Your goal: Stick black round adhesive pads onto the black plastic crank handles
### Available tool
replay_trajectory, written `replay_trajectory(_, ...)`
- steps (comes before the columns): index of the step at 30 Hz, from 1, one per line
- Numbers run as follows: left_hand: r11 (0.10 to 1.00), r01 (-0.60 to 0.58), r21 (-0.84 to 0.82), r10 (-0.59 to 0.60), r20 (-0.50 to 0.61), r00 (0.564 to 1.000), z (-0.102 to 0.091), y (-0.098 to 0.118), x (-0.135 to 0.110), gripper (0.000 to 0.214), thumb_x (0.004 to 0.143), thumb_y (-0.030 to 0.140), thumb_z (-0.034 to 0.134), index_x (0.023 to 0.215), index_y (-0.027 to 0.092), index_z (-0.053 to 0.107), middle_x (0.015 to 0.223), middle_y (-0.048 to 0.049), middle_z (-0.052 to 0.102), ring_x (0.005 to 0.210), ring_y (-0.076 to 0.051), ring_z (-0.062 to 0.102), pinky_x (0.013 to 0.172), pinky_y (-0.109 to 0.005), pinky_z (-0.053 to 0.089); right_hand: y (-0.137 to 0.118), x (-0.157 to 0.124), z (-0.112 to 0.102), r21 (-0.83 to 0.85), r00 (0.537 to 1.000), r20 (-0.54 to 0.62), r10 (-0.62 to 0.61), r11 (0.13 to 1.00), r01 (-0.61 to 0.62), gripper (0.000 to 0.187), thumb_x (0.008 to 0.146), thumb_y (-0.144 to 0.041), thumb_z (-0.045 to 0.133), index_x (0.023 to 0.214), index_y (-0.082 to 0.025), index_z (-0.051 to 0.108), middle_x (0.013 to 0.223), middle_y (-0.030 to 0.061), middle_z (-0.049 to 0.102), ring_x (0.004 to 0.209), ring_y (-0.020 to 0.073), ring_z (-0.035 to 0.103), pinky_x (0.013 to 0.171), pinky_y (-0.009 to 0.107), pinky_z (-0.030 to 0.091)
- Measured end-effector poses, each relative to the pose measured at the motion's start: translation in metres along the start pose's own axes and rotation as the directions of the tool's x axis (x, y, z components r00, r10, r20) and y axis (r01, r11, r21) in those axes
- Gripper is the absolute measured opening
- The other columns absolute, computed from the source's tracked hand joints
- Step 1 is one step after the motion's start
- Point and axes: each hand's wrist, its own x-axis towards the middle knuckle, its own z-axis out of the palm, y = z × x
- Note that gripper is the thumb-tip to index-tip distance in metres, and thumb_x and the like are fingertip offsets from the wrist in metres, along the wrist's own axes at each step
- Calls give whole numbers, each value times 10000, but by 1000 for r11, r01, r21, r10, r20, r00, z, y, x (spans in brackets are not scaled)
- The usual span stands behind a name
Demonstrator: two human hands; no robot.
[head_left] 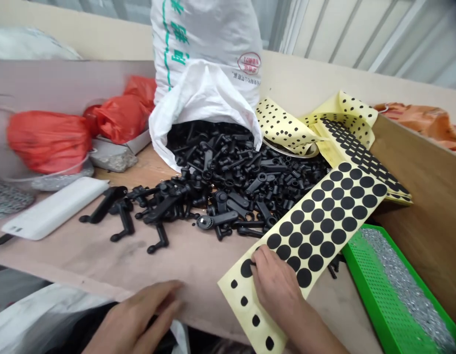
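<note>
A yellow sheet of black round stickers (pixel 318 218) lies slanted over the front right of the table. My right hand (pixel 277 285) rests on its lower part, thumb and fingers pinched at the edge of a black round sticker (pixel 246 268). Along the sheet's bottom end is a row of small black spots. At the lower left, my left hand (pixel 139 319) is above the table edge, slightly blurred. Its thumb and fingers are bent but apart, and nothing shows between them. Straight ahead, a heap of black plastic crank handles (pixel 231 177) spreads over the table.
Handles spill from a white woven sack (pixel 209 93). Red plastic bags (pixel 48 141) and a white oblong device (pixel 56 209) are at left. More sticker sheets (pixel 360 152) lie at right, beside a green basket (pixel 375 295) of small metal parts and a cardboard wall (pixel 415 196).
</note>
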Motion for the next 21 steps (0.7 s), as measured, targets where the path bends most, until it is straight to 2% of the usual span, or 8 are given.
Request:
replay_trajectory(6, 991, -128, 40, 128, -3, 992, 17, 27, 36, 222, 845, 348, 494, 966, 245, 649, 938, -26, 723, 840, -230, 671, 765, -265, 510, 1, -3, -1, 96, 996, -80, 26, 995, -18, 126, 823, -82, 406, 818, -194, 464, 755, 59, 555, 619, 195, 559, 484, 280, 403)
replay_trajectory(10, 974, -206, 99, 193, 130, 973, 25, 42, 51, 281, 865, 250, 407, 1030, 193, 626, 977, -77, 702, 891, -242, 654, 787, -328, 507, 3, -3, -1, 131, 999, -46, 4, 991, 2, 167, 846, -96, 379, 734, -210, 428, 762, 50, 536, 629, 181, 546, 509, 279, 406)
replay_trajectory(13, 967, -231, 103, 208, 193, 959, 31, 49, 54, 301, 876, 217, 368, 1041, 177, 617, 945, -84, 683, 887, -244, 637, 780, -352, 502, 4, -4, -4, 240, 1000, -28, 1, 971, 5, 171, 853, -91, 371, 739, -210, 417, 760, 36, 516, 670, 176, 540, 569, 283, 424)
replay_trajectory(15, 966, -239, 98, 218, 188, 958, 34, 51, 53, 294, 880, 213, 362, 1035, 181, 610, 914, -76, 670, 870, -239, 626, 765, -348, 496, 3, -5, -5, 273, 999, -31, 9, 962, -1, 145, 844, -92, 389, 763, -208, 422, 772, 34, 514, 698, 179, 539, 594, 285, 425)
replay_trajectory(21, 969, -240, 53, 229, 160, 960, 37, 44, 49, 262, 881, 212, 381, 1022, 194, 601, 914, -57, 652, 876, -227, 606, 753, -325, 472, 2, -2, -3, 214, 999, 0, 40, 976, -39, 130, 836, -96, 392, 777, -210, 413, 776, 40, 508, 671, 188, 536, 553, 287, 405)
